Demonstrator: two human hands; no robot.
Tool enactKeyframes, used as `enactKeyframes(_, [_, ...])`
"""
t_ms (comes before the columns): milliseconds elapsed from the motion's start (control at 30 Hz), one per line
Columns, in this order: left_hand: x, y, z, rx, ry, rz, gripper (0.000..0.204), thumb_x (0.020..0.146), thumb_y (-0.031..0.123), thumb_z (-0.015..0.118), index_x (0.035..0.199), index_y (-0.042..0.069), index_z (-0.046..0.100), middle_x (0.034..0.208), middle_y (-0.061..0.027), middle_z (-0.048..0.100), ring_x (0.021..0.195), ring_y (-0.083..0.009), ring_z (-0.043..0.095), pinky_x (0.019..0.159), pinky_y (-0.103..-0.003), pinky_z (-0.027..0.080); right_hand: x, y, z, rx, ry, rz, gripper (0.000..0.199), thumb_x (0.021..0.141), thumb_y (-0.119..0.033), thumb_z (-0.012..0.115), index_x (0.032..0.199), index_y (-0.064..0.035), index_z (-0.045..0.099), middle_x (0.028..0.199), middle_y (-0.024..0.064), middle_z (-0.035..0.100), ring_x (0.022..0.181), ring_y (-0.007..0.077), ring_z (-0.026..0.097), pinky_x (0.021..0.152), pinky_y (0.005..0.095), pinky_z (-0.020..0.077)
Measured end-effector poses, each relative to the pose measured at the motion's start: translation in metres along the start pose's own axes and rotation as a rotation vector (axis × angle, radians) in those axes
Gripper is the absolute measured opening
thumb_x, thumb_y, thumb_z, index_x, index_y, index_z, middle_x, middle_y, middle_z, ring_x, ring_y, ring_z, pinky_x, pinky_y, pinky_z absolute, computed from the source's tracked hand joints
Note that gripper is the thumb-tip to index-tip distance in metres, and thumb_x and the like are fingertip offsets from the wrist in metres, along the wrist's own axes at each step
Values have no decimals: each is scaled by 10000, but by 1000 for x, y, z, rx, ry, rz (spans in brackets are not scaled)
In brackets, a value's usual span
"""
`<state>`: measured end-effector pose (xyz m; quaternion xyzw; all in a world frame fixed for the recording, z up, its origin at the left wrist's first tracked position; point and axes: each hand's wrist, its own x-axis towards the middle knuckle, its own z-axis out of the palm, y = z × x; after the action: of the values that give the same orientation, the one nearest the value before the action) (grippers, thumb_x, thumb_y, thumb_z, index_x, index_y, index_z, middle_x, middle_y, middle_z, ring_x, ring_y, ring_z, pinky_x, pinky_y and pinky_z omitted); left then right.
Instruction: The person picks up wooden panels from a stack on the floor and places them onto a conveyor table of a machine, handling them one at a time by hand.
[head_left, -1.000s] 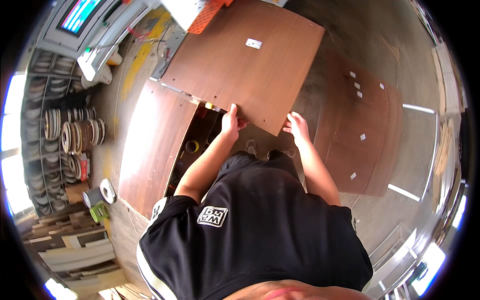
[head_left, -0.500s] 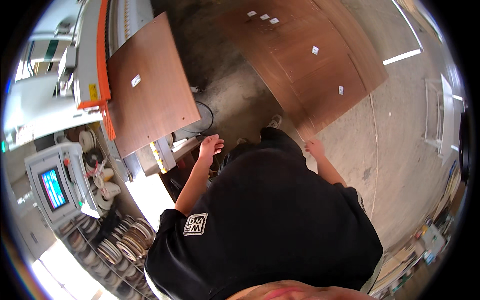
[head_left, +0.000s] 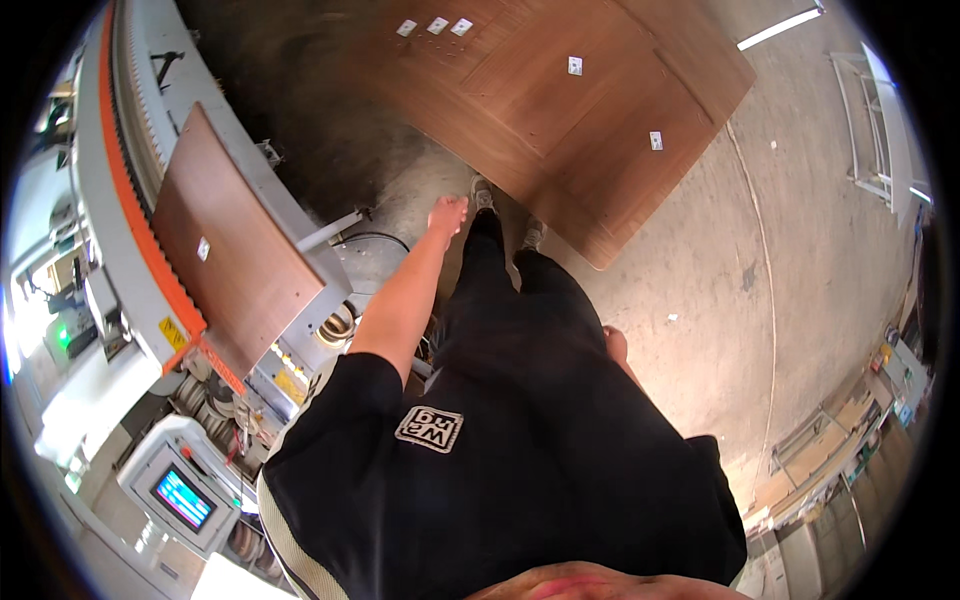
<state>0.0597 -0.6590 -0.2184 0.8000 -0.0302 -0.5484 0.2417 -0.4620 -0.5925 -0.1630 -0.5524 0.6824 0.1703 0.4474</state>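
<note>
My left hand (head_left: 448,215) hangs out ahead of my body over the floor, its fingers curled into a loose fist with nothing visible in them. It is between the brown panel in the machine and the stack of panels. My right hand (head_left: 616,345) is beside my right hip, partly hidden by my black clothing, so its fingers do not show clearly. A brown wood-look panel (head_left: 225,255) with a small white label lies in the machine at left. Ahead of my feet lie stacked brown panels (head_left: 590,120) bearing several white labels. Neither hand touches a panel.
Along the left runs a long grey machine (head_left: 245,130) with an orange guard strip (head_left: 150,265). Its control box with a lit screen (head_left: 183,497) stands at lower left. A white metal frame (head_left: 868,140) is at far right, and a cable (head_left: 375,237) lies near the machine.
My body has turned and moved toward the panel stack. My left arm has swung forward, while my right hand has dropped back beside my hip. The machine's panel now appears farther left.
</note>
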Motion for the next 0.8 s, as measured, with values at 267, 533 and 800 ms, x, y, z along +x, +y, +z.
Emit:
enactKeyframes(267, [237, 41, 44, 29, 306, -259, 1352, 647, 658, 813, 1559, 36, 33, 1606, -240, 171, 1420, -383, 363, 1110, -493, 379, -70, -1, 48, 111, 42, 275, 354, 969, -365, 551, 1055, -73, 731, 883, 192, 719, 833, 348, 698, 726, 417, 516])
enactKeyframes(533, [299, 173, 83, 66, 507, -526, 1617, 441, 828, 807, 1591, 128, -89, 1640, -249, -81, 1493, -513, 11, 1161, -640, 211, -122, -26, 98, 346, 83, 534, 370, 971, -381, 577, 1050, -56, 735, 918, 166, 736, 855, 316, 700, 765, 384, 528])
enactKeyframes(800, [307, 169, 96, 196, 733, -466, 1336, 403, 834, 809, 1395, 67, 349, 1415, -259, 360, 1307, -435, 371, 976, -599, 433, -111, -106, 84, 266, 73, 588, 319, 948, -374, 624, 1048, -95, 740, 880, 137, 733, 820, 273, 704, 733, 363, 529])
